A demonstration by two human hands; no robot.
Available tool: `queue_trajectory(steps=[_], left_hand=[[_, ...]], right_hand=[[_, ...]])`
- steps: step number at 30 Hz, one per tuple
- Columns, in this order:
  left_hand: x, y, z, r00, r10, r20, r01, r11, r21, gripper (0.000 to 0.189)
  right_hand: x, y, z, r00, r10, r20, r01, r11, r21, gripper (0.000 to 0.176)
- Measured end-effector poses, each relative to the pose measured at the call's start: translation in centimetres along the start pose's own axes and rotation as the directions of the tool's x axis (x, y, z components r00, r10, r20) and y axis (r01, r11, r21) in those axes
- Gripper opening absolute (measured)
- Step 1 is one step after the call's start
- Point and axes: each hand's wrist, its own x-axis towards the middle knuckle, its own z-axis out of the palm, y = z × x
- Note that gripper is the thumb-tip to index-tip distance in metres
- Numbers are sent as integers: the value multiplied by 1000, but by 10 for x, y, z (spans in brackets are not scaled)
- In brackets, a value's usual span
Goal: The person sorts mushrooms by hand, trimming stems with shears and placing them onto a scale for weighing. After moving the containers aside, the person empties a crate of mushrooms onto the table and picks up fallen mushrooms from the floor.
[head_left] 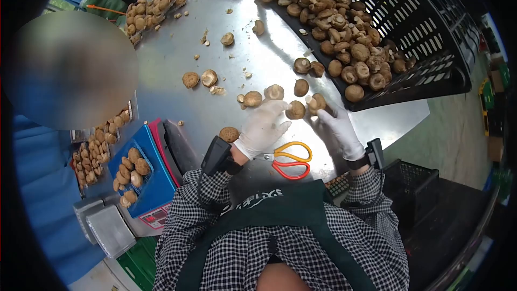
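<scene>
Both of my hands wear white gloves. My left hand (263,127) reaches over the metal table with its fingers stretched out and thumb apart, fingertips right at the edge of a brown mushroom (295,110). My right hand (343,132) has its thumb and fingers around another mushroom (318,102), whose pale stem points left. A mushroom with its underside up (274,92) lies just beyond my left fingers, beside a cracked brown one (252,98). Scissors with orange and red handles (291,160) lie between my wrists, near my apron.
A black slatted crate (431,83) lies tipped at the upper right, with a heap of mushrooms (344,35) spilling from it. On the left, a blue tray of mushrooms (131,170) rests on a scale. Packed mushrooms (156,6) stand at the upper left, near a blurred person (72,70).
</scene>
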Motion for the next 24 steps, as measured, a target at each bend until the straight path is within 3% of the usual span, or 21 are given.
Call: queue_trajectory(steps=[1,3,4,6,8,9,10,11,12,13,14,15,16,17,18,19,21,22,23,24], left_hand=[[2,9,-7,1000,-8,-2,8,1000,-4,43],[9,29,-19,993,-108,56,118,968,-224,54],[10,33,-20,992,-112,56,122,967,-226,54],[12,38,-19,999,8,43,4,965,-263,63],[5,37,-14,996,35,78,-9,953,-302,64],[1,37,-13,991,68,114,-26,940,-340,65],[-7,38,-14,965,-67,254,184,864,-469,64],[-17,35,-15,964,-68,257,186,864,-469,64],[-26,32,-15,970,-88,225,172,907,-385,63],[-34,29,-17,976,-105,192,160,942,-296,62],[-41,27,-19,954,-206,219,272,902,-335,60],[-45,24,-18,951,-217,221,283,899,-335,60],[-50,18,-16,939,-270,214,341,821,-458,59],[-54,13,-17,921,-327,211,388,723,-571,58],[-53,16,-20,945,-289,154,322,737,-594,58],[-52,18,-22,940,-311,139,331,737,-589,58],[-50,24,-26,932,-337,137,352,742,-571,58],[-45,35,-33,902,-392,180,421,710,-565,57],[-46,34,-31,902,-397,169,418,709,-567,57],[-47,31,-28,905,-385,180,414,700,-582,56]], right_hand=[[-4,-9,1,959,213,189,-283,792,541,46],[-5,-6,-4,955,142,261,-257,838,482,47],[-8,-7,-3,942,123,313,-282,797,534,49],[-16,-18,5,925,103,366,-314,751,580,53],[-27,-41,23,924,81,373,-306,742,596,53],[-30,-31,27,887,107,448,-377,728,573,52],[-37,-24,26,865,131,485,-422,714,559,51],[-41,-19,26,840,153,520,-465,698,545,51],[-38,-12,25,813,259,522,-483,800,355,43],[-38,-7,21,813,261,521,-485,799,356,43],[-36,-4,19,873,268,407,-380,898,224,39],[-32,-6,19,922,249,298,-280,958,65,35],[-28,4,22,968,188,165,-206,974,98,32],[-23,22,20,993,68,93,-75,994,83,40],[-18,9,21,996,-85,43,92,974,-205,45],[-12,-5,24,966,-254,40,242,845,-476,50],[4,-3,26,899,-416,136,350,496,-795,58],[7,-5,29,914,-375,155,311,404,-860,56],[10,-4,31,911,-378,165,322,401,-858,56],[12,0,31,939,-316,133,292,532,-795,54]])
